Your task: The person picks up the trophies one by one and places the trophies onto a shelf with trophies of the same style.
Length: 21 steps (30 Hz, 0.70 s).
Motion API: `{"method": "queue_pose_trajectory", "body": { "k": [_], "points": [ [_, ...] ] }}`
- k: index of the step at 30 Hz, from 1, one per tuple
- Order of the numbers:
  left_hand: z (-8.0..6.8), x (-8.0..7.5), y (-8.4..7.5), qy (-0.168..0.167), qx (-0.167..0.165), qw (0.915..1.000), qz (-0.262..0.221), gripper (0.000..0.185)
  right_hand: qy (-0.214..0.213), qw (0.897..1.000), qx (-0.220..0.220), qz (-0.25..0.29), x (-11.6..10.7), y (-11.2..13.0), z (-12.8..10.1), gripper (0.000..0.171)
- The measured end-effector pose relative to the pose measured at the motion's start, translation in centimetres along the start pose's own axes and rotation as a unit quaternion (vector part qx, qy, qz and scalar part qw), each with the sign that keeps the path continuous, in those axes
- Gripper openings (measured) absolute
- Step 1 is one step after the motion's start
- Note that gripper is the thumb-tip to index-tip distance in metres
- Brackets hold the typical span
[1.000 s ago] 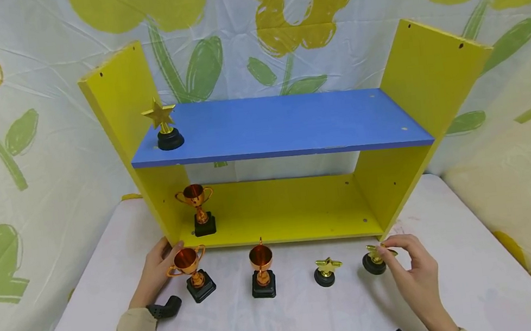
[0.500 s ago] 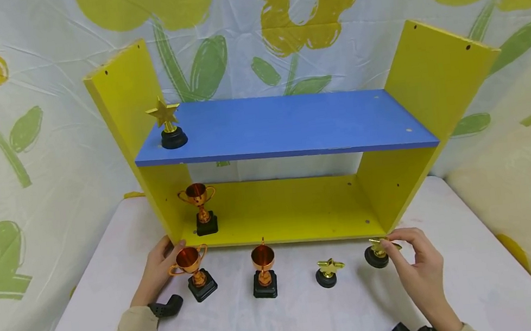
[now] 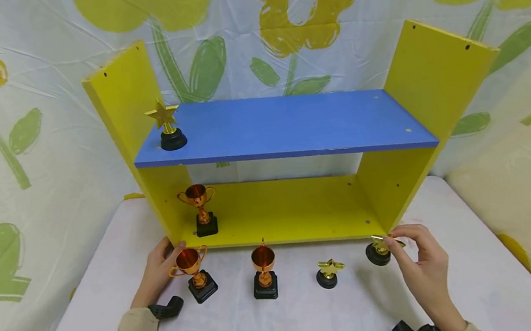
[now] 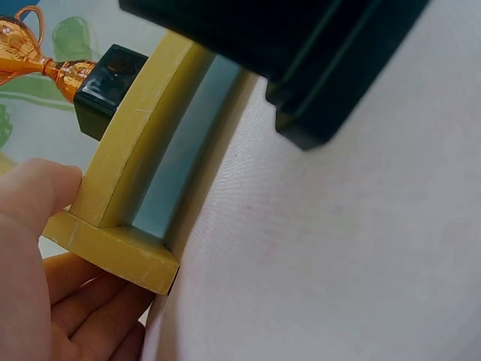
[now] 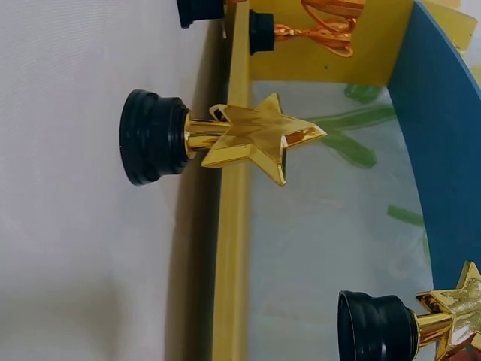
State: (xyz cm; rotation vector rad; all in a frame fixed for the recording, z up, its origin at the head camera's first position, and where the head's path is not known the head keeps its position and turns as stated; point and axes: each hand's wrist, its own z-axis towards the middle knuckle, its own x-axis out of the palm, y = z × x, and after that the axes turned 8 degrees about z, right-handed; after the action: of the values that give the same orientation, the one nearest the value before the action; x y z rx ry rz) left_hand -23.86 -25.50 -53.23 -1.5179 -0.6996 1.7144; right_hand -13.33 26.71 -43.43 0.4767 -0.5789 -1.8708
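My right hand (image 3: 422,273) pinches a gold star trophy (image 3: 378,255) by its star, near the shelf's right front corner. Its black round base hangs above the tabletop, with a shadow lower down. Only a sliver of fingertip shows in the right wrist view, beside the held star. Another star trophy (image 5: 154,139) stands on the table to its left. My left hand (image 3: 157,270) grips the lower left corner of the yellow and blue shelf (image 4: 124,143), thumb on the front edge and fingers around the side. A copper cup trophy (image 3: 198,282) stands close to this hand.
A second copper cup trophy (image 3: 265,285) stands in front of the shelf's middle. On the lower yellow board, at the left, sits another cup trophy (image 3: 205,219). The upper blue board (image 3: 285,125) bears a star trophy (image 3: 172,135) at its left end.
My right hand has moved slightly up and to the right in the head view, carrying the star trophy with it. The left hand keeps its hold on the shelf's corner.
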Motion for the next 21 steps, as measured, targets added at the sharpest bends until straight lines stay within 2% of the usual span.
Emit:
{"method": "queue_pose_trajectory", "body": {
  "k": [8, 14, 21],
  "points": [
    [-0.1, 0.0, 0.1, -0.001, -0.001, 1.0000, -0.001, 0.051, 0.002, 1.000, 0.002, -0.010, -0.3, 0.0, 0.2, 0.022],
    [-0.1, 0.1, 0.1, -0.001, -0.001, 1.0000, -0.001, 0.051, 0.005, 1.000, -0.002, 0.011, -0.3, 0.4, 0.4, 0.021],
    [0.0, 0.1, 0.1, -0.001, 0.004, 1.0000, -0.003, 0.052, 0.006, 1.000, -0.008, 0.022, 0.4, 1.9, 1.1, 0.018]
  ]
}}
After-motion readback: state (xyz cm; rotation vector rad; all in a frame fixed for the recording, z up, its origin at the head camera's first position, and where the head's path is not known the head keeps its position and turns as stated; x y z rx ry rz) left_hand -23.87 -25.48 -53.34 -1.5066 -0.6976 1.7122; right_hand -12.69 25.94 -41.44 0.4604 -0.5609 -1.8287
